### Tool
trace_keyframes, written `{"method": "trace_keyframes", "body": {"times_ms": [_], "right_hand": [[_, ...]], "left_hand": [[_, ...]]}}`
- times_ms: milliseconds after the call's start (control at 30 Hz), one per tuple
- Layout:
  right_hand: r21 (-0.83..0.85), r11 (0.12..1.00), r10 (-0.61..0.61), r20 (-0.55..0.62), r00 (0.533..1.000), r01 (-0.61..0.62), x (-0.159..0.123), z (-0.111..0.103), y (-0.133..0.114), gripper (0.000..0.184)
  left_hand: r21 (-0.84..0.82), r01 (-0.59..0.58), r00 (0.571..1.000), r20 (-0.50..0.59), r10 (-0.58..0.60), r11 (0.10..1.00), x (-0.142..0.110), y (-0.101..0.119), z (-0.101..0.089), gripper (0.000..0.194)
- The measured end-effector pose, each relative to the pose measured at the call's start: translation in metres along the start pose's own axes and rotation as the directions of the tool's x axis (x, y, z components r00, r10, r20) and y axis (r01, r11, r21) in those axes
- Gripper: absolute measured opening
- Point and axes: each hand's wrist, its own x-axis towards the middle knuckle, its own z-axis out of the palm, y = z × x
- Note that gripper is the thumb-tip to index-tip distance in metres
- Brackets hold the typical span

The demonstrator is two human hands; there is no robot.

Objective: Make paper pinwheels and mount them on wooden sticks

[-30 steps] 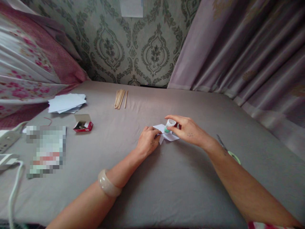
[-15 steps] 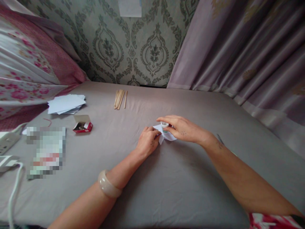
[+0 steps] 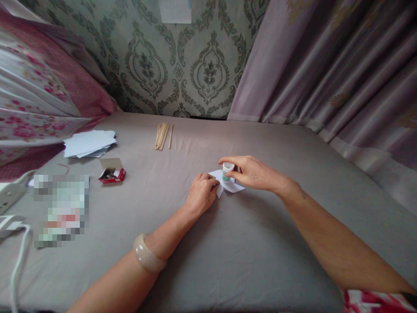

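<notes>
A small white folded paper piece lies on the grey sheet in the middle. My right hand grips a small white and green glue stick, held upright with its tip down on the paper. My left hand is curled, its fingertips pressing the paper's left edge. A pale bangle sits on my left wrist.
Several wooden sticks lie at the back. A stack of white paper and a small open red box are at the left. A white power strip with cable is at the far left. Curtains hang on the right.
My right hand pressed the glue stick down low on the paper half a second ago, then raised it slightly upright again. My left hand kept its place on the paper.
</notes>
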Motion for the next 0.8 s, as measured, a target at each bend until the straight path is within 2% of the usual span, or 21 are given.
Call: {"method": "trace_keyframes", "body": {"times_ms": [267, 667, 800], "right_hand": [[-0.127, 0.991, 0.024, -0.043, 0.999, -0.029, -0.005, 0.000, -0.004, 0.028], [-0.344, 0.935, 0.051, -0.119, 0.992, -0.089, -0.013, 0.009, -0.020, 0.030], [-0.275, 0.947, 0.112, -0.205, 0.972, -0.167, -0.026, 0.012, -0.020, 0.026]], "left_hand": [[0.018, -0.017, 1.000, -0.007, 0.017, 1.000, 0.000, -0.002, 0.001, 0.025], [0.052, -0.034, 0.999, -0.003, 0.034, 0.998, 0.001, -0.003, 0.001, 0.024], [0.064, -0.038, 0.999, -0.012, 0.038, 0.997, 0.002, -0.003, 0.001, 0.024]]}}
